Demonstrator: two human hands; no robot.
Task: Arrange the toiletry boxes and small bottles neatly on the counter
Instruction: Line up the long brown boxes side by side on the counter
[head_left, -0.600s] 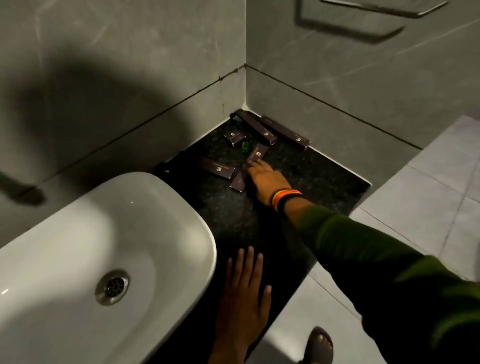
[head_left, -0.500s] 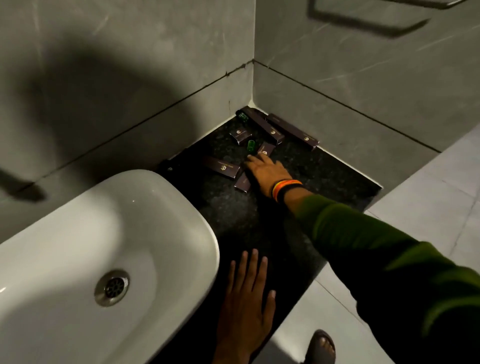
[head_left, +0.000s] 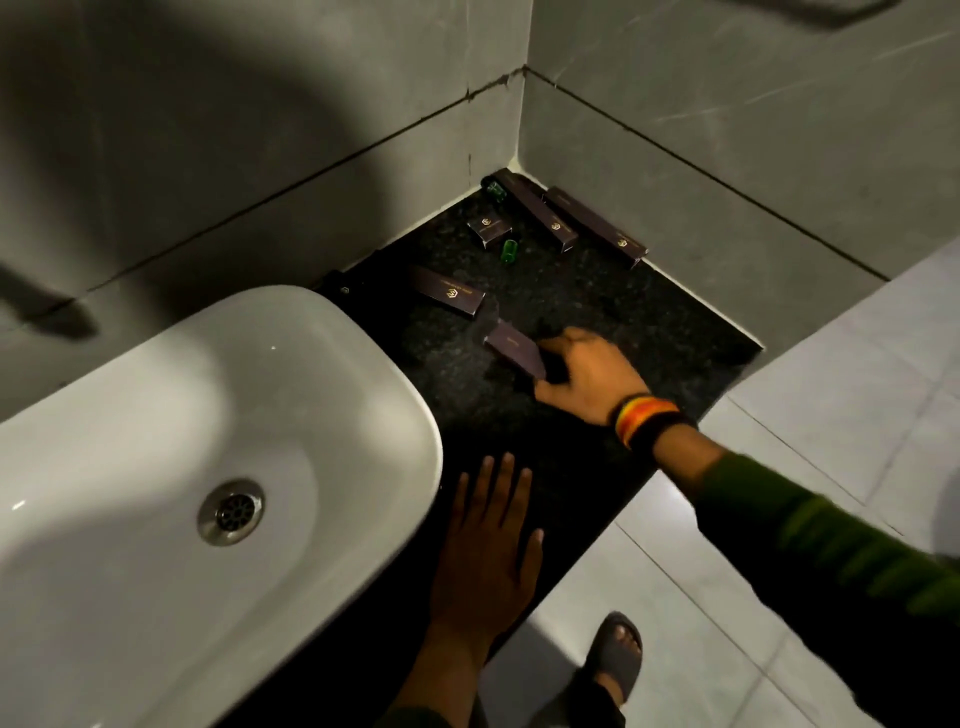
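Observation:
My right hand (head_left: 589, 374) grips one end of a dark brown toiletry box (head_left: 514, 347) just above the black counter (head_left: 649, 332). My left hand (head_left: 488, 545) lies flat, fingers spread, on the counter's near part. Another brown box (head_left: 448, 290) lies further back, beside the basin. A small square box (head_left: 488, 230) and a green bottle (head_left: 509, 250) sit behind it. Two long boxes (head_left: 540, 210) (head_left: 597, 227) lie in the corner along the right wall. A second green bottle (head_left: 494, 189) rests against the back wall.
A white basin (head_left: 218, 467) with a metal drain (head_left: 232, 512) fills the left. Grey tiled walls (head_left: 260, 130) close the counter at the back and right. The counter's right edge drops to a light tiled floor (head_left: 831, 389), where my sandalled foot (head_left: 615, 649) stands.
My right hand has taken hold of a brown box and pulled it towards me, away from the cluster. The left hand stays flat on the counter.

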